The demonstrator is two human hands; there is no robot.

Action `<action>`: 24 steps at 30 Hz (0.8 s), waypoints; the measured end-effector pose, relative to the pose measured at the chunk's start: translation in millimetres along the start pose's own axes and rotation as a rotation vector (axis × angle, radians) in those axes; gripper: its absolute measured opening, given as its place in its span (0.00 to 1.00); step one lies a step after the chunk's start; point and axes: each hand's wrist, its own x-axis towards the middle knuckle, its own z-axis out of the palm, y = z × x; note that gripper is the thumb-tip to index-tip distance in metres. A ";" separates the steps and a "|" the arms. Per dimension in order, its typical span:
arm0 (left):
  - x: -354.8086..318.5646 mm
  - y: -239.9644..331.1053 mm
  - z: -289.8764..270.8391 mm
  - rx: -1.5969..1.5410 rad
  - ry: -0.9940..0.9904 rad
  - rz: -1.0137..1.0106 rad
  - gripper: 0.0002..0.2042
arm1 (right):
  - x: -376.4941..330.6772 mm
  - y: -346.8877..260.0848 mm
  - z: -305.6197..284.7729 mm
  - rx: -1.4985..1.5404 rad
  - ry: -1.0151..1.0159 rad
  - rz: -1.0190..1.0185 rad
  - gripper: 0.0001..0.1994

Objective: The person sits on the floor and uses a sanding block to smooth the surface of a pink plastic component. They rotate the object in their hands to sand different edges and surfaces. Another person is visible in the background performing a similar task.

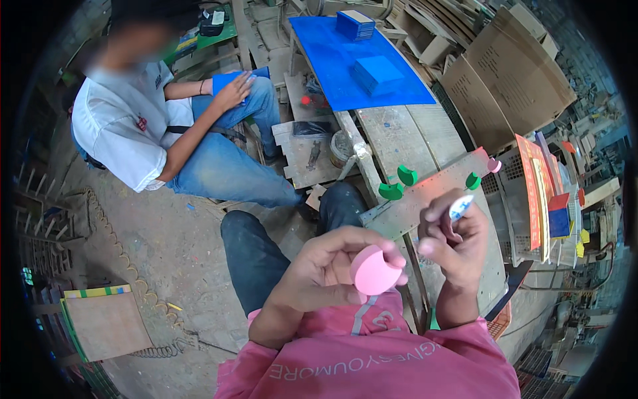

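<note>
My left hand (319, 267) is closed around a pink rounded piece (374, 271) with a scooped notch in its edge, held above my lap. To its right, my right hand (460, 249) pinches a small curled strip (458, 211), white and blue on one side and brownish on the other; it looks like folded sandpaper. The two hands are apart. Beyond them, a flat board (435, 189) with a pinkish surface lies on the bench. Similar notched green pieces (407, 175) and a small pink piece (494, 165) stand along it.
A wooden bench (399, 133) runs ahead, with a blue sheet (319, 50) bearing stacks of blue panels (377, 73). A co-worker (133, 126) sits at left holding a blue piece. Cardboard (515, 80) and a rack of coloured boards (531, 193) stand right. A coiled hose (109, 233) lies left.
</note>
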 end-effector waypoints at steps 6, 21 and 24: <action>11.3 -9.7 -10.4 -0.019 0.001 0.160 0.21 | -1.1 -8.7 7.1 -0.261 -0.154 -0.239 0.23; 40.2 34.5 38.6 0.075 0.348 0.326 0.12 | 57.3 -35.0 34.0 -0.351 -0.227 -0.631 0.15; 43.6 42.1 34.0 0.057 0.286 0.280 0.13 | 60.9 -37.6 32.9 -0.282 -0.253 -0.586 0.15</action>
